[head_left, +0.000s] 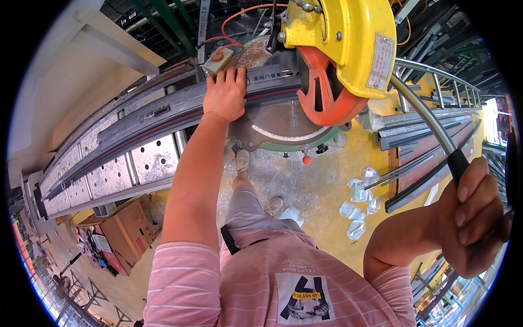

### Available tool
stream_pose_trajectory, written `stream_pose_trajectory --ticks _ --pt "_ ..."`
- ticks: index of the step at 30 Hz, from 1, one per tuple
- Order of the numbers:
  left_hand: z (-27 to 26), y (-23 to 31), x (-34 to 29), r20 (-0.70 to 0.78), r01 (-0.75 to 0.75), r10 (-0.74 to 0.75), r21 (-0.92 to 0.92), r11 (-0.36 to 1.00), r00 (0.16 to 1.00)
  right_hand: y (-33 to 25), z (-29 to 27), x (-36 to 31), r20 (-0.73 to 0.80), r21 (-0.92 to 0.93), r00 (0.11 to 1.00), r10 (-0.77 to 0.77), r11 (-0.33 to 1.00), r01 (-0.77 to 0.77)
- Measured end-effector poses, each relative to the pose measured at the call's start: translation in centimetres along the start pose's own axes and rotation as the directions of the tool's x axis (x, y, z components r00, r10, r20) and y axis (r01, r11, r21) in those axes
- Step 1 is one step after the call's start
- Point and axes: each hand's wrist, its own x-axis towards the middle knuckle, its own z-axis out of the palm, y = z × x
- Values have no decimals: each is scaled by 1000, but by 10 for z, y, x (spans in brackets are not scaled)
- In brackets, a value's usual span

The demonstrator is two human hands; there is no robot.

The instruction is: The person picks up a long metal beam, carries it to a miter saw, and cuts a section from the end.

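My left hand point(225, 96) presses down on a long grey window-frame profile point(163, 111), its fingers curled over the far edge. The profile lies along a roller bench, and its right end reaches under a yellow cut-off saw point(348, 49). An orange blade guard point(332, 98) covers much of the saw's blade. My right hand point(473, 218) is wrapped around the black grip of the saw's long metal lever point(430, 120). Under the saw is its round base point(294, 128) with a pale curved scale.
The roller bench point(147, 158) stretches away to the left, with a cardboard box point(122, 234) below it. Stacked grey profiles point(430, 131) lie at the right. Clear plastic bags point(357, 212) are on the dusty floor. An orange hose point(239, 19) runs behind the bench.
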Motion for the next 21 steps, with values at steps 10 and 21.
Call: stream_pose_trajectory --ticks 10,21 --pt "-1 1 1 -7 -3 3 5 1000 1000 -1 -6 -3 72 -7 997 13 1000 -13" --pt "1 1 1 -7 -5 5 17 1000 1000 -1 -6 -5 65 -29 998 2 1000 0"
